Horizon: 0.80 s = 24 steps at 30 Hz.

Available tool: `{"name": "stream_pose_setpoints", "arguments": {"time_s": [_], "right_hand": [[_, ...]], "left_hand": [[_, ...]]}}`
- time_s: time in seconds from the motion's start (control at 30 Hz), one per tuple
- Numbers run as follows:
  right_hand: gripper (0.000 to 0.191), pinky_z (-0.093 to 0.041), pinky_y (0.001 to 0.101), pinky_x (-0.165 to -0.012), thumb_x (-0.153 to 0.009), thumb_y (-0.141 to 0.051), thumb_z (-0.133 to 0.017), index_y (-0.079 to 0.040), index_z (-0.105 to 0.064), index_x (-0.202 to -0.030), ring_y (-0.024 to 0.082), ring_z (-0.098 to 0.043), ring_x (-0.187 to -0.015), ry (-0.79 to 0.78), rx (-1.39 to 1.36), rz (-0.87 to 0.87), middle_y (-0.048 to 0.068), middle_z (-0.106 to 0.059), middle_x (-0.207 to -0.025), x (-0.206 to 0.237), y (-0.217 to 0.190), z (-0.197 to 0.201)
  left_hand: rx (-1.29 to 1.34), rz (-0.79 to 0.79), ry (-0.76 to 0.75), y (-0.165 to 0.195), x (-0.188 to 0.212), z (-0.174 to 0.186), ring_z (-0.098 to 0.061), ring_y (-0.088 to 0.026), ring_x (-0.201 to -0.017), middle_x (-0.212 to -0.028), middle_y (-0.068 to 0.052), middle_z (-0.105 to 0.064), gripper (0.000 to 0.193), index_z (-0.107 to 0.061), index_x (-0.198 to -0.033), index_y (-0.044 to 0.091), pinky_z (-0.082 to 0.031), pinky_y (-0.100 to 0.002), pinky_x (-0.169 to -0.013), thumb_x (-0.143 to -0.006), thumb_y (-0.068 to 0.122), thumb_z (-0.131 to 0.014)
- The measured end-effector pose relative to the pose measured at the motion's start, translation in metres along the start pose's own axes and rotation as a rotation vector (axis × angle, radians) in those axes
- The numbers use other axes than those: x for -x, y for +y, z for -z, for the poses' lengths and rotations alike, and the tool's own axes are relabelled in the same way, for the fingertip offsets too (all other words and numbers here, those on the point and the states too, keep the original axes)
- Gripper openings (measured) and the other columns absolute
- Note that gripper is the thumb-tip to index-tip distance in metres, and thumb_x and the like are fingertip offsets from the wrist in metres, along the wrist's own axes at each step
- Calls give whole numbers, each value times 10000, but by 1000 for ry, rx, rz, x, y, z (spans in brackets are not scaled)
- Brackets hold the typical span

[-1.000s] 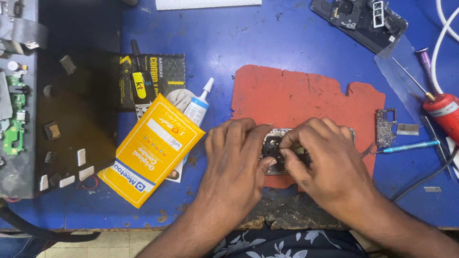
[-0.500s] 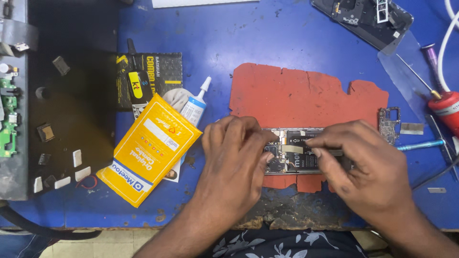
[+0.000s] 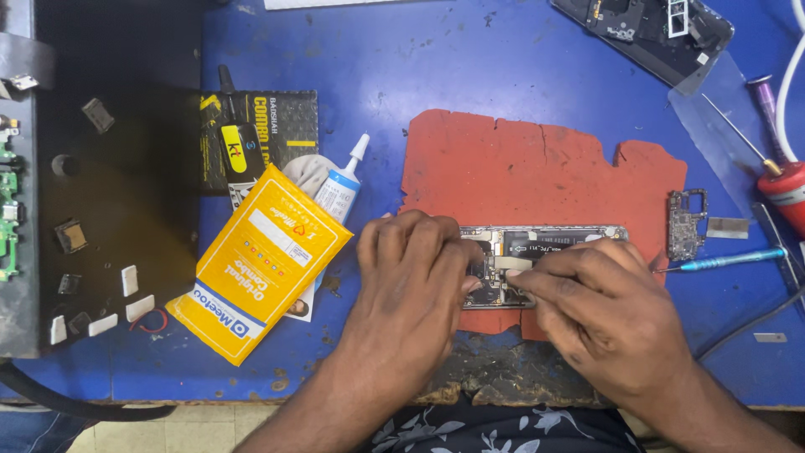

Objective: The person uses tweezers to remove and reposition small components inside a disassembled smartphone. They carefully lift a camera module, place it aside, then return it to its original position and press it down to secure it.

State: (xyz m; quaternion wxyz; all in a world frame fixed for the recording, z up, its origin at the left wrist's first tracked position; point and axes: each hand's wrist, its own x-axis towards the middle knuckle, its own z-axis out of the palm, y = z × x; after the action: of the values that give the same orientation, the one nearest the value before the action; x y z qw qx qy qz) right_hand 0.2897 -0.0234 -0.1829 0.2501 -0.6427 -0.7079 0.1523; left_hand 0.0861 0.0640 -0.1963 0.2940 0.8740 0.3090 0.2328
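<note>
Both forearms come in from 6 o'clock and converge near the centre. The left hand (image 3: 415,281) lies palm down, fingers curled, its fingertips pointing toward 3 o'clock. The right hand (image 3: 599,306) lies knuckles up, fingers bunched, fingertips pointing to 9 o'clock, nearly meeting the left's.

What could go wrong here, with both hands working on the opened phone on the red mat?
The left hand covers one end of the opened phone, so the right hand may tug a hidden part. The small loose circuit board lies off the torn red mat, where a wrist could knock it.
</note>
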Motion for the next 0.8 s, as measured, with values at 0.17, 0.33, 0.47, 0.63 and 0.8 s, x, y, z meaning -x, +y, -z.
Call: {"name": "stream_pose_setpoints", "arguments": {"time_s": [0.17,0.33,0.47,0.63,0.8], "right_hand": [[318,-493,378,-804,-703,-26,-794,-82,-781,-1016,203,-643,-903,-28,-4,30,26,-696,-934,0,1,0],[324,-476,380,-803,-711,-32,-799,-87,-780,-1029,202,-637,-902,-24,9,45,22,-695,-941,-1,0,-3],[289,-477,379,-809,-740,-56,-805,-89,-762,-1024,213,-641,-915,-10,16,39,24,-704,-965,-3,-2,-4],[286,-474,391,-810,-766,-99,-810,-82,-749,-1045,224,-644,-919,-5,25,40,34,-699,-981,-6,-9,-4],[326,-477,401,-783,-786,-141,-811,-82,-741,-1099,228,-636,-875,-38,57,15,38,-696,-973,-15,-17,-5]], "left_hand": [[-9,-9,1,1,0,1,-473,-344,-1219,-1220,-141,-515,239,-609,-1161,34,-318,-552,-1055,-935,84,-669],[33,18,3,-2,0,1,-476,-353,-1228,-1217,-147,-515,273,-612,-1156,32,-329,-543,-1041,-889,30,-668],[63,84,63,-3,2,1,-472,-348,-1216,-1224,-138,-515,278,-621,-1153,33,-349,-524,-1033,-882,-9,-665],[41,123,53,-2,3,0,-451,-366,-1210,-1218,-153,-507,322,-630,-1113,27,-338,-526,-1023,-805,-65,-633],[73,131,56,1,3,2,-442,-371,-1250,-1231,-164,-500,349,-613,-1112,19,-327,-526,-1058,-786,-103,-594]]}}
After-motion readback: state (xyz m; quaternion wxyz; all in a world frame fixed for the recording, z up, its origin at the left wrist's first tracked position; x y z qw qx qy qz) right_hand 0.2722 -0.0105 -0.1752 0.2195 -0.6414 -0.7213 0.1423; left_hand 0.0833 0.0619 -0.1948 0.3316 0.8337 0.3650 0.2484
